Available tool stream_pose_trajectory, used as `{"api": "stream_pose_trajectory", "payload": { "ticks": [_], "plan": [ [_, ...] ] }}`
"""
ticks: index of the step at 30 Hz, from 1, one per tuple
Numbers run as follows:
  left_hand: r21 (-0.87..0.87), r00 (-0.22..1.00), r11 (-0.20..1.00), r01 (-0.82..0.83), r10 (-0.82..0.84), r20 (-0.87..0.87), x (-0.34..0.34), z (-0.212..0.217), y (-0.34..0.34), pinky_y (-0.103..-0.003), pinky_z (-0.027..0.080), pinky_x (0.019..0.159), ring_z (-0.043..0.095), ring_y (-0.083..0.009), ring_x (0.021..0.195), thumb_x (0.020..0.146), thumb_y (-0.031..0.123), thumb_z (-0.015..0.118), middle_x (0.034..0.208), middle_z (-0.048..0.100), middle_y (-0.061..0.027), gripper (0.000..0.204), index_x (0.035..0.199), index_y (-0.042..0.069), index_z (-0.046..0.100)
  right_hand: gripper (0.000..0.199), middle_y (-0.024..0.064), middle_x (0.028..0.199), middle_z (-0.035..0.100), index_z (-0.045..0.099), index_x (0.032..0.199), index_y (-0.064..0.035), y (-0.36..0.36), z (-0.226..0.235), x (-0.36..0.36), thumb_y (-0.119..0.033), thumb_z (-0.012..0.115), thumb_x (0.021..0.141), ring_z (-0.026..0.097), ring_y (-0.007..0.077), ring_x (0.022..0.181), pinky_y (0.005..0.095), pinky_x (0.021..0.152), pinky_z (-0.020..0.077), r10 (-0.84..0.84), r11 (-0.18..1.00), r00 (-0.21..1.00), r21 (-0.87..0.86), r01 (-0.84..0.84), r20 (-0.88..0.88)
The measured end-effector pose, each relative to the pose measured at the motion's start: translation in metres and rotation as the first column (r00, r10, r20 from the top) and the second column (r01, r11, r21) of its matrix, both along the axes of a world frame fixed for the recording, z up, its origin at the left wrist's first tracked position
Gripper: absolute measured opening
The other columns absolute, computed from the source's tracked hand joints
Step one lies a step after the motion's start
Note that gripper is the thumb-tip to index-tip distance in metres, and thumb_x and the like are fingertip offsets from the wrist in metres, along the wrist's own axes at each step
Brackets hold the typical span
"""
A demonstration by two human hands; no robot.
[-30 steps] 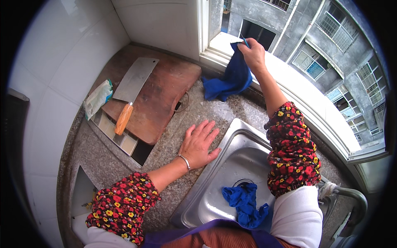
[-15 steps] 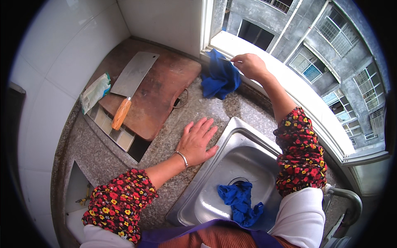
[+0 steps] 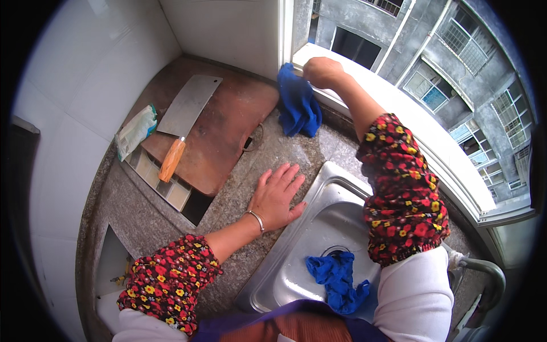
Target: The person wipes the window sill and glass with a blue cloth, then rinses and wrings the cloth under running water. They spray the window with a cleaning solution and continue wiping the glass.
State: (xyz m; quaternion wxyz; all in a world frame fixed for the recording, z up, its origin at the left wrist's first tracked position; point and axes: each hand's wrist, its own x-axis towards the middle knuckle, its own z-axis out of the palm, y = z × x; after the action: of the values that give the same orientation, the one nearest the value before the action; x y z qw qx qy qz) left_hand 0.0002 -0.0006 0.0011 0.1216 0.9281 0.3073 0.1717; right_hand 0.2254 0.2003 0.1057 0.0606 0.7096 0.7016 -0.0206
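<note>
Your right hand (image 3: 323,73) is at the top of the blue cloth (image 3: 299,108), in the corner where the white sill (image 3: 393,105) meets the wall, so the step in hand looks to be working that cloth at the window. Its fingers are curled in, with the knuckles toward you; whether they pinch the cloth or only press against it, you cannot tell from here. The cloth hangs in folds from the sill, its lower end down on the table (image 3: 236,191), just beyond the far corner of the board (image 3: 233,128). Your left hand (image 3: 277,198) lies palm down on the table beside the sink (image 3: 342,219) — fingers spread, nothing in them, likely bracing you as you lean. The next move seems to call for a sure grip on the cloth's upper edge and a controlled pull, since loose folds could catch on the board, where the knife (image 3: 191,105) lies. A second cloth (image 3: 340,279) sits bunched in the sink, near the drain — untouched by either hand.
</note>
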Motion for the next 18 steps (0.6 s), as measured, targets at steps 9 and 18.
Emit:
{"api": "stream_pose_trajectory", "payload": {
  "ticks": [9, 18],
  "plan": [
    [0.001, 1.0, 1.0, -0.005, 0.005, 0.005, 0.0005, -0.0023, -0.0006, -0.048, 0.024, 0.1, 0.03, -0.0273, 0.127, 0.076, 0.037, 0.058, 0.136, 0.036, -0.0113, 0.056, 0.123, 0.009, 0.047, 0.017, 0.0053, 0.091, 0.065, 0.068, 0.09, -0.018, -0.0065, -0.0051, 0.0002, -0.022, 0.057, 0.078, 0.06, 0.0239, 0.09, 0.0331, 0.076, 0.0479, 0.035, 0.989, 0.994, 0.144, -0.02, -0.101],
    [0.0, 1.0, 1.0, -0.009, 0.009, -0.016, 0.0021, 0.0006, -0.0016, -0.048, 0.024, 0.1, 0.029, -0.0275, 0.127, 0.076, 0.037, 0.058, 0.136, 0.036, -0.0111, 0.055, 0.122, 0.009, 0.047, 0.021, 0.0116, 0.095, 0.064, 0.067, 0.09, -0.0118, -0.0051, -0.0038, 0.0028, -0.02, 0.053, 0.077, 0.06, 0.0271, 0.092, 0.0356, 0.078, 0.0474, 0.033, 0.994, 0.972, 0.106, -0.009, -0.231]
  ]
}}
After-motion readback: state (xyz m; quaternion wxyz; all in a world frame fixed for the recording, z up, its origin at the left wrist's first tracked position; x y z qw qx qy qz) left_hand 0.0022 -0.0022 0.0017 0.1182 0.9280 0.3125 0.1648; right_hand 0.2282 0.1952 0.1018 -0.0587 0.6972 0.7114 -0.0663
